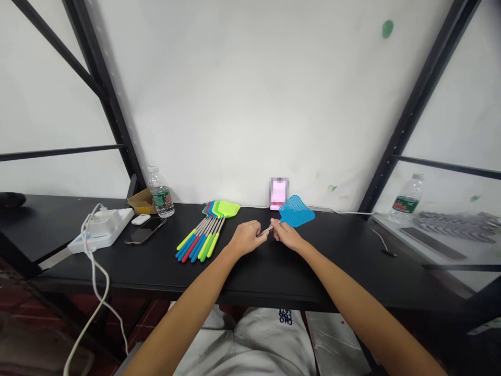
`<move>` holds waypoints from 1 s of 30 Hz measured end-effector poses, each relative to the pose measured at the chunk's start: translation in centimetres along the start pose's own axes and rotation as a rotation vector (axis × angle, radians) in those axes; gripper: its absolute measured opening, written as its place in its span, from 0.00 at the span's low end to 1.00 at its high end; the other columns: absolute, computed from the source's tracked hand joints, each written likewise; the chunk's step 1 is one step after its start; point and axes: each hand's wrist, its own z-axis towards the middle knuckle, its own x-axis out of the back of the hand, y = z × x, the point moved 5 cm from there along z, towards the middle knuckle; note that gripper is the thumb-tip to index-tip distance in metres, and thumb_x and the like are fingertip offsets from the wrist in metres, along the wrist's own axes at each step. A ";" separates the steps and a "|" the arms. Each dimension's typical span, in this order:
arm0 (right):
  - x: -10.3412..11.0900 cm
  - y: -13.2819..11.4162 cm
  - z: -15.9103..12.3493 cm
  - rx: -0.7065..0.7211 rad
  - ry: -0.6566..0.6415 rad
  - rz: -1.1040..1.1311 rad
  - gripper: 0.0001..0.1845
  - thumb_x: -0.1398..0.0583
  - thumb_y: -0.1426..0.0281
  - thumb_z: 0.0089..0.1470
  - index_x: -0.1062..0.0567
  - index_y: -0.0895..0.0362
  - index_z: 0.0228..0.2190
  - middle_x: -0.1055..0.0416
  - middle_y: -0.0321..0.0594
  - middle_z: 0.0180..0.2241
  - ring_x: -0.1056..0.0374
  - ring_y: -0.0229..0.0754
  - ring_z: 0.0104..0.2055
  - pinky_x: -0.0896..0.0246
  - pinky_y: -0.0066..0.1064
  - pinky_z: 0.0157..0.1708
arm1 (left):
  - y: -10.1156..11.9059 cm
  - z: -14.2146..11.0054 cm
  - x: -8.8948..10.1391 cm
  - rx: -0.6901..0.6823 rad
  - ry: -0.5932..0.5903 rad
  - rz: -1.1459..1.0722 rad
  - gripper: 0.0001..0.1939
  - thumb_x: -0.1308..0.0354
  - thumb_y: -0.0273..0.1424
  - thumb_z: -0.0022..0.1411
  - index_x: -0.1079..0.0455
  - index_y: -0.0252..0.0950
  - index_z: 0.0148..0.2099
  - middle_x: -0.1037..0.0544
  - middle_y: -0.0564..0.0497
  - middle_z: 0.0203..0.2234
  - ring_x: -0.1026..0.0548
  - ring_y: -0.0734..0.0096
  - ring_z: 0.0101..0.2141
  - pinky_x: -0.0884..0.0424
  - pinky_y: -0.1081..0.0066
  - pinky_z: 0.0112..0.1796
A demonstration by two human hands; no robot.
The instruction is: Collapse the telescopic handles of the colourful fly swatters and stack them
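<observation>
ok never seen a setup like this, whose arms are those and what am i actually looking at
There's no machine here: those are a person's bare arms, and the single picture comes from a camera worn on their head, looking forward and down. The left hand and right hand both hold a blue fly swatter, with a bit of its thin shaft showing between them. On the black table, left of the hands, a fan of colourful fly swatters lies overlapping. Further left are a dark phone, a water bottle and a white power strip. At the back stands a blurred pink-screened device.
</observation>
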 end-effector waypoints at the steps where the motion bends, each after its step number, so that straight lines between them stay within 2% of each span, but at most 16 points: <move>1: 0.0 0.0 0.0 0.005 0.011 -0.016 0.34 0.57 0.50 0.64 0.35 0.55 0.14 0.35 0.36 0.16 0.33 0.40 0.28 0.43 0.30 0.37 | 0.0 0.0 0.0 0.004 -0.005 0.007 0.18 0.45 0.39 0.60 0.44 0.36 0.23 0.36 0.55 0.20 0.41 0.76 0.22 0.51 0.71 0.26; 10: 0.9 -0.8 0.1 0.037 0.132 -0.043 0.30 0.55 0.54 0.64 0.36 0.54 0.15 0.35 0.35 0.16 0.34 0.41 0.26 0.45 0.30 0.35 | 0.1 0.1 -0.2 0.038 -0.038 0.036 0.21 0.49 0.43 0.63 0.40 0.36 0.23 0.34 0.54 0.19 0.40 0.75 0.22 0.52 0.70 0.26; 18: 1.8 -0.7 0.3 0.046 0.221 -0.038 0.27 0.54 0.57 0.63 0.33 0.55 0.17 0.36 0.34 0.15 0.35 0.40 0.24 0.46 0.30 0.33 | 0.1 0.0 -0.6 0.004 -0.047 0.048 0.17 0.48 0.43 0.63 0.36 0.37 0.28 0.30 0.54 0.22 0.35 0.73 0.25 0.50 0.71 0.27; 25: 4.0 -0.8 0.1 0.042 0.368 0.020 0.22 0.52 0.63 0.59 0.28 0.56 0.20 0.34 0.35 0.17 0.34 0.41 0.26 0.45 0.30 0.32 | -0.3 -0.3 -1.6 0.013 -0.170 0.127 0.15 0.50 0.42 0.65 0.31 0.38 0.32 0.26 0.51 0.25 0.29 0.69 0.29 0.45 0.72 0.29; 30: 4.8 -1.0 -0.1 0.005 0.398 0.042 0.21 0.52 0.64 0.57 0.28 0.56 0.20 0.34 0.36 0.17 0.34 0.41 0.26 0.44 0.30 0.32 | -0.2 -0.2 -1.5 0.042 -0.208 0.132 0.15 0.50 0.42 0.65 0.30 0.39 0.32 0.25 0.51 0.24 0.29 0.69 0.28 0.45 0.72 0.28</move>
